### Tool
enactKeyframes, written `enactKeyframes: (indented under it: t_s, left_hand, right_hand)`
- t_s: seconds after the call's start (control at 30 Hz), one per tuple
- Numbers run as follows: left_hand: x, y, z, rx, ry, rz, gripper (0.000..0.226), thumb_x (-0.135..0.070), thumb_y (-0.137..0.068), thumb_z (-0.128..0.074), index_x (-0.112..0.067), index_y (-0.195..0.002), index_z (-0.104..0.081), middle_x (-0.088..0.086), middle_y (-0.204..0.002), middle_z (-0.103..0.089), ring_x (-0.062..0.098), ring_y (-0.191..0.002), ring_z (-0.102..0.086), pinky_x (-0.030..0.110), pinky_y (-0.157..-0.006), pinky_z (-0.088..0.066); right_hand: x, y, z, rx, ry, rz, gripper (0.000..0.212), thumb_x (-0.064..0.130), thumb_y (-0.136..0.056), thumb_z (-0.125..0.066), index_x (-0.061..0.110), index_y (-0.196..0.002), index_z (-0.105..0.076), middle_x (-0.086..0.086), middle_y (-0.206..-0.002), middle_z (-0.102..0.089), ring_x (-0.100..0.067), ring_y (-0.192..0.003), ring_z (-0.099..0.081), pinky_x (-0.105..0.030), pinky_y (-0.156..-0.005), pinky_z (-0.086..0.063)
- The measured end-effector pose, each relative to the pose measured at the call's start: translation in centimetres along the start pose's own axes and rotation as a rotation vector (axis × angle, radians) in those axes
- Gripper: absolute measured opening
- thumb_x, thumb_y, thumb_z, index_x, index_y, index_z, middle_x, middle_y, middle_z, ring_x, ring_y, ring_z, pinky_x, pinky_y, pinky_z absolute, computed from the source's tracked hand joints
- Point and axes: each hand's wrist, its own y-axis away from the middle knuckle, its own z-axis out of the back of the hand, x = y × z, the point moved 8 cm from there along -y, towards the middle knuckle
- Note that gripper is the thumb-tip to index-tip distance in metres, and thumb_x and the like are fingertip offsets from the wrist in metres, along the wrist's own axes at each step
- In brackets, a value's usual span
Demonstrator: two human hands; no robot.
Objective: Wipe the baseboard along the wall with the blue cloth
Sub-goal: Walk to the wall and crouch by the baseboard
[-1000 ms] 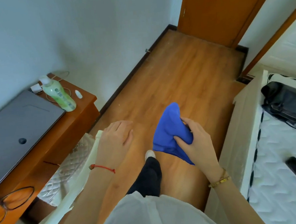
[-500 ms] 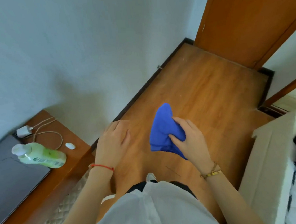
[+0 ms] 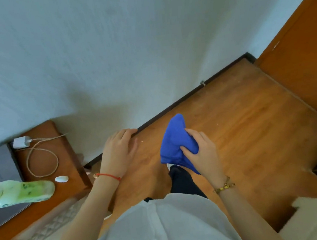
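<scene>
Where baseboard (image 3: 190,94) ends, wooden nightstand (image 3: 67,148).

A loose white top (image 3: 164,229) is being worn, its sleeves ending out of view so that both forearms are being left bare. A thin red string bracelet (image 3: 109,176) is being worn on the left wrist, a gold chain bracelet (image 3: 224,186) on the right. Dark trousers (image 3: 183,181) and a pale shoe (image 3: 169,165) are being worn below.

Lying on a wooden side table (image 3: 63,148): white charger (image 3: 21,142) with looped cable (image 3: 41,162), blurred green bottle (image 3: 23,192), small white pebble-like object (image 3: 61,179). Standing at far right, an orange wooden door (image 3: 303,63).
</scene>
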Motion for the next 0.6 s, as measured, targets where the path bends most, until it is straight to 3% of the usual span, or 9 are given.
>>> enactKeyframes:
  t_s: [0.07, 0.17, 0.33, 0.43, 0.6]
  left_hand:
    - [0.0, -2.2, -1.0, -0.014, -0.012, 0.066, 0.028, -0.022, -0.102, -0.059, -0.016, -0.128, -0.067, 0.005, -0.123, -0.070, 0.025, -0.116, -0.063, 0.039, -0.103, -0.046]
    - [-0.3, -5.1, -1.9, -0.062, -0.033, 0.127, 0.027, -0.019, -0.100, -0.061, -0.014, -0.126, -0.068, 0.006, -0.119, -0.071, 0.026, -0.112, -0.065, 0.039, -0.097, -0.050]
    - [0.6, -8.1, -3.4, -0.243, -0.027, 0.182, 0.023, -0.009, -0.096, -0.067, -0.008, -0.119, -0.069, 0.009, -0.106, -0.072, 0.029, -0.096, -0.068, 0.042, -0.085, -0.055]
    - [2.3, -9.0, -4.8, -0.339, -0.039, 0.200, 0.022, -0.011, -0.098, -0.061, -0.006, -0.117, -0.069, 0.009, -0.099, -0.071, 0.029, -0.089, -0.066, 0.043, -0.078, -0.057]
    - [7.0, -11.0, -8.3, -0.373, -0.099, 0.226, 0.022, -0.013, -0.100, -0.059, -0.005, -0.118, -0.069, 0.010, -0.099, -0.069, 0.030, -0.089, -0.066, 0.041, -0.080, -0.053]
  right_hand:
    - [-1.1, -3.3, 0.1, 0.051, -0.009, 0.039, 0.042, 0.021, -0.089, -0.069, 0.021, -0.129, -0.057, 0.006, -0.107, -0.059, -0.008, -0.094, -0.058, -0.016, -0.078, -0.050]
    - [-2.7, -7.9, 0.4, 0.116, -0.001, 0.092, 0.041, 0.021, -0.089, -0.069, 0.021, -0.128, -0.057, 0.006, -0.107, -0.059, -0.009, -0.094, -0.059, -0.025, -0.078, -0.054]
    - [-5.0, -14.2, -0.3, 0.194, 0.003, 0.157, 0.042, 0.018, -0.088, -0.071, 0.017, -0.127, -0.058, 0.002, -0.108, -0.061, -0.012, -0.094, -0.059, -0.025, -0.079, -0.053]
    - [-6.6, -17.3, -2.3, 0.240, -0.005, 0.175, 0.039, 0.021, -0.088, -0.068, 0.017, -0.126, -0.059, 0.003, -0.107, -0.061, -0.013, -0.095, -0.058, -0.027, -0.080, -0.053]
    - [-8.8, -21.7, -8.4, 0.306, 0.011, 0.239, 0.040, 0.014, -0.086, -0.070, 0.017, -0.124, -0.059, 0.001, -0.101, -0.061, -0.016, -0.092, -0.058, -0.032, -0.077, -0.053]
